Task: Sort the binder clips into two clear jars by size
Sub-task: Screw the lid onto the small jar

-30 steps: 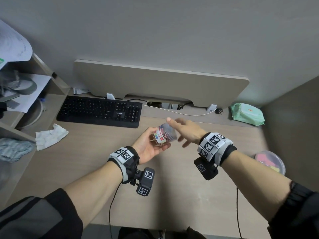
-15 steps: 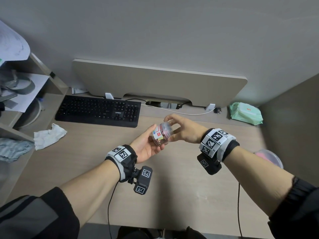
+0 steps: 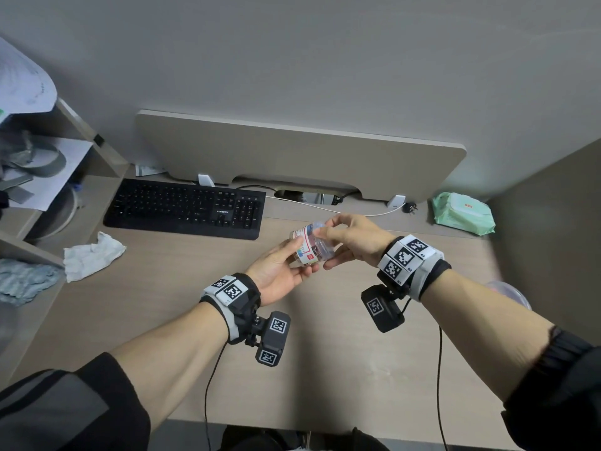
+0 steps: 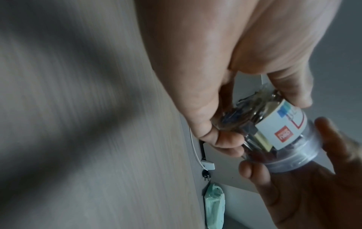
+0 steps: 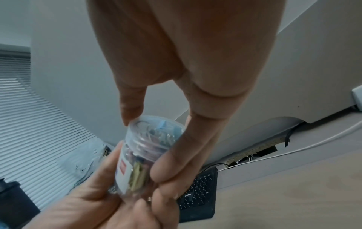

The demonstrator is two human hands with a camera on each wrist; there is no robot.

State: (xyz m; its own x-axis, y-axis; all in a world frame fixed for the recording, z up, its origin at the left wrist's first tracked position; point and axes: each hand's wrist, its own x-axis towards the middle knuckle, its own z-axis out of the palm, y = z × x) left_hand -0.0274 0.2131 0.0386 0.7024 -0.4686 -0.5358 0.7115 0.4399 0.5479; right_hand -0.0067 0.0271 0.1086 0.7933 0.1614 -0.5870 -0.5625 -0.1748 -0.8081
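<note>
A small clear jar [image 3: 309, 247] with a white label is full of coloured binder clips and has its clear lid on. It is held tilted above the desk [image 3: 325, 369]. My left hand [image 3: 292, 265] grips the jar's lower body, thumb on one side and fingers on the other. My right hand [image 3: 327, 247] holds the lid end, with thumb and fingers curled round the lid [image 5: 156, 128]. In the left wrist view the jar [image 4: 284, 128] lies between both hands. A second clear tub [image 3: 507, 288] sits at the right, mostly hidden behind my right forearm.
A black keyboard [image 3: 185, 206] lies at the back left, a crumpled tissue [image 3: 92, 255] in front of it. A green wipes pack [image 3: 463, 216] and a white cable [image 3: 325, 209] lie at the back. Shelves [image 3: 65, 190] stand at the left.
My right hand was open with fingers spread over the jar's top; it has closed round the lid. Both hands and the jar have shifted slightly.
</note>
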